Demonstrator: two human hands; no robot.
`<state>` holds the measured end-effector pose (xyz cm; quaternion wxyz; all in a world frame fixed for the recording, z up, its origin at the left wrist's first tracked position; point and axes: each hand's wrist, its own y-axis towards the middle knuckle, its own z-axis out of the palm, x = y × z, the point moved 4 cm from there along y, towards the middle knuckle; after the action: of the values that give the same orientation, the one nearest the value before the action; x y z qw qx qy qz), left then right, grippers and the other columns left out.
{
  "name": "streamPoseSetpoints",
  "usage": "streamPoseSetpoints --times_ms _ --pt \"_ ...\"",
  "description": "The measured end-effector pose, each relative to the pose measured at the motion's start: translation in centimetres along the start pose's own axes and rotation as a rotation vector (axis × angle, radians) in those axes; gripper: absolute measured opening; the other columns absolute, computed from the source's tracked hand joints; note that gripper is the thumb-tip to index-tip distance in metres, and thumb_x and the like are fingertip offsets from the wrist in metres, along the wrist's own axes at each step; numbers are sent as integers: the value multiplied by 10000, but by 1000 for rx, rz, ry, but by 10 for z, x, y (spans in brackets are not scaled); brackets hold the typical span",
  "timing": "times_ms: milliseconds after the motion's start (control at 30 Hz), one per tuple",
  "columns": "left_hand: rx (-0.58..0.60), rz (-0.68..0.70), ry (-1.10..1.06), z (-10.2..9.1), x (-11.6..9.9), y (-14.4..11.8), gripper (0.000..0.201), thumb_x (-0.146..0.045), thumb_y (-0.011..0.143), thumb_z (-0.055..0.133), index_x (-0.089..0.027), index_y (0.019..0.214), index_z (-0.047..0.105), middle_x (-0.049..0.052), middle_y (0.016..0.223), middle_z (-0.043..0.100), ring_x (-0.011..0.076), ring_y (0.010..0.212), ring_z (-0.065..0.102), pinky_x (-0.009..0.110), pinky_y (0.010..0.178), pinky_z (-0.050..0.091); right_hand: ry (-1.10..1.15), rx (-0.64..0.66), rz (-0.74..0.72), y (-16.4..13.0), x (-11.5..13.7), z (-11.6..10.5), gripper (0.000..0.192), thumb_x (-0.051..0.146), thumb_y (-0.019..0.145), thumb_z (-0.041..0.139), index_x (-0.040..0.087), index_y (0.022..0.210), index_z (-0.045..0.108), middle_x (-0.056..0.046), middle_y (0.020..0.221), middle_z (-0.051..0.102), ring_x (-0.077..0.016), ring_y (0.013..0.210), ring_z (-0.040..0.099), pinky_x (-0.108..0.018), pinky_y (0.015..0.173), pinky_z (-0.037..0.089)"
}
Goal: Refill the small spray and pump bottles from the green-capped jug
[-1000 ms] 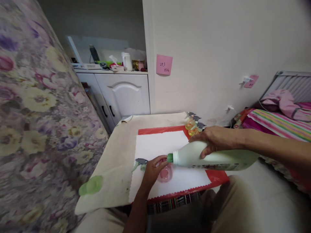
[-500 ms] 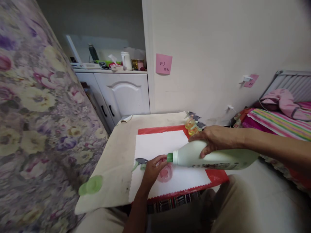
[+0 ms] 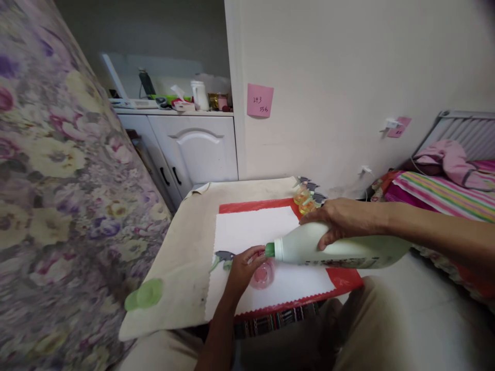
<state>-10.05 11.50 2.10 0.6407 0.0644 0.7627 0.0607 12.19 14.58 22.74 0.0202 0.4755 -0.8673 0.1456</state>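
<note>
My right hand (image 3: 340,222) grips a large pale green jug (image 3: 299,246) from above. The jug lies nearly on its side, its green spout (image 3: 269,250) pointing left. Under the spout stands a small clear pink bottle (image 3: 262,276). The fingers of my left hand (image 3: 246,264) are closed around the pink bottle's neck, close to the spout. Whether liquid runs between the two is too small to tell. Left of that hand, a grey and green spray trigger head (image 3: 223,257) lies on the white sheet (image 3: 251,222).
The sheet lies over red plastic (image 3: 255,204) on a beige-covered table (image 3: 189,232). At the back right corner are spray bottles with yellow liquid (image 3: 303,201). A light green cap (image 3: 149,293) lies near the left edge. A floral curtain (image 3: 69,196) hangs at left; a bed (image 3: 441,193) stands right.
</note>
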Motion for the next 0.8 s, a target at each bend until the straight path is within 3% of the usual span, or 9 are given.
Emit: streamPoseSetpoints --times_ms 800 --pt "-4 -4 28 0 -2 1 243 -322 770 655 -197 966 724 49 1003 751 243 975 661 326 880 493 3 22 39 0 0 0 502 574 805 582 216 1155 625 -76 892 722 -237 775 670 -288 623 446"
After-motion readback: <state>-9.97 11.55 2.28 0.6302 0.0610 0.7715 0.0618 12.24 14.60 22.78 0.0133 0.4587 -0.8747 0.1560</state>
